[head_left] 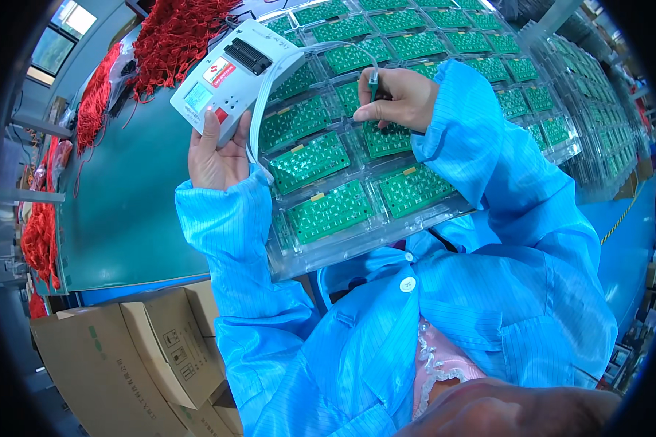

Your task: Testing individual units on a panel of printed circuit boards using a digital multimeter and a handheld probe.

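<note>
My left hand [221,156] is closed around the lower end of a white chip programmer [238,73], thumb near its red button. The programmer has a small lit screen, a black chip socket and a red-and-white label. From it a pale ribbon cable [264,102] loops over to my right hand [399,100]. There, thumb and fingers pinch the small green connector [374,82] at the cable's end, above a green circuit board [386,140]. This board lies with others in a clear plastic tray [328,251]. Whether the connector touches the board is hidden by my fingers.
Bundles of red wires [171,44] lie along the far left of the green tabletop [138,211]. More filled trays are stacked at the right [594,109]. Cardboard boxes [116,364] stand below the table's front edge at lower left.
</note>
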`<state>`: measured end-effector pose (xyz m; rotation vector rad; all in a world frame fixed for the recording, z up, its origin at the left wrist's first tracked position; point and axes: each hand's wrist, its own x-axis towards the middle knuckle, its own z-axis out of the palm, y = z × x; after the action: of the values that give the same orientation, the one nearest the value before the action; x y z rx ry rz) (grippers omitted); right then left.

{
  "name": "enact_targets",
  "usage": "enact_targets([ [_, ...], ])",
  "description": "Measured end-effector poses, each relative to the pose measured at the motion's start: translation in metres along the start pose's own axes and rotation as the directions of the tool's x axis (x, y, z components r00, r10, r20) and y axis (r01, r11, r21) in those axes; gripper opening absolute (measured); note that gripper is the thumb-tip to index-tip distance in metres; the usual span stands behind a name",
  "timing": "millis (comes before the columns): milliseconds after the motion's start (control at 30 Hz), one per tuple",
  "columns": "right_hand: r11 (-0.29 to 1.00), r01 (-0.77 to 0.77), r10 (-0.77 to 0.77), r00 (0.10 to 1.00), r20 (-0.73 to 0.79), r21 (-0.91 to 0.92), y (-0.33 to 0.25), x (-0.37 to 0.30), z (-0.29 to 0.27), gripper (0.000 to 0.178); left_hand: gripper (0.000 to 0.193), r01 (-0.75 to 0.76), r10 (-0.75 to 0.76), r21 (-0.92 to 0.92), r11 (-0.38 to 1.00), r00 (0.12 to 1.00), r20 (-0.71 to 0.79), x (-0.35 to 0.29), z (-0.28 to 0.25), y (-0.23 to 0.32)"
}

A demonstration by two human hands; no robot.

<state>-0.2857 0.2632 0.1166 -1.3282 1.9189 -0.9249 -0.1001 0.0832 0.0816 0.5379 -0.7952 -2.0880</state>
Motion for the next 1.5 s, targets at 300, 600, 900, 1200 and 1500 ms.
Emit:
enact_targets([
  [300,1.0,0.018,-0.018,1.0,0.012,-0.018,0.008,0.002,0.002,0.012,0.042,0.02,-0.021,0.001,1.0,0.999,0.044,0.001,-0.001,0.001],
  [600,0.979,0.138,-0.136,0.99,0.024,-0.149,0.008,0.0,0.003,0.01,0.042,-0.034,0.033,0.017,0.999,0.999,0.013,0.003,-0.003,-0.002],
  [900,0.964,0.142,-0.141,0.99,0.02,-0.223,0.002,-0.001,0.005,0.012,0.041,0.035,-0.033,-0.028,0.999,0.998,0.059,0.004,-0.006,-0.001],
  [1200,0.931,0.191,-0.2,0.98,0.002,-0.313,0.005,0.0,0.01,0.014,0.04,0.025,-0.025,-0.002,1.0,0.997,0.067,0.008,-0.011,0.0],
  [1500,0.914,0.169,-0.178,0.984,0.009,-0.368,0.004,-0.001,0.011,0.014,0.039,-0.029,0.029,0.008,1.0,0.996,0.083,0.014,-0.016,-0.002],
])
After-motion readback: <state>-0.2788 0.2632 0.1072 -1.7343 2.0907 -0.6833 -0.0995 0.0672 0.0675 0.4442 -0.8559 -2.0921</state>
